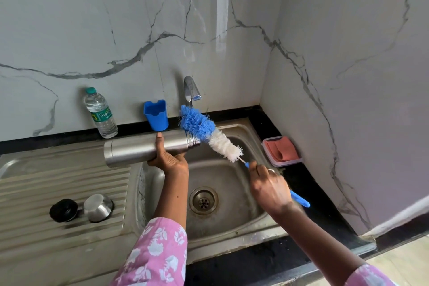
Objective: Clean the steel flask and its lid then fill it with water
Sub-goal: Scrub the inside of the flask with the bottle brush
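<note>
My left hand (168,158) grips the steel flask (137,151), held lying sideways above the sink's left edge, its open mouth pointing right. My right hand (269,187) holds the blue handle of a bottle brush (209,133). The brush's blue and white bristles are outside the flask, right beside its mouth. On the ribbed draining board lie the black stopper (63,210) and the steel cup lid (98,207), side by side.
The steel sink (234,183) with its drain sits below both hands, the tap (191,88) behind it. A water bottle (101,114) and a blue holder (156,115) stand by the wall. A box with an orange cloth (282,151) rests at the right.
</note>
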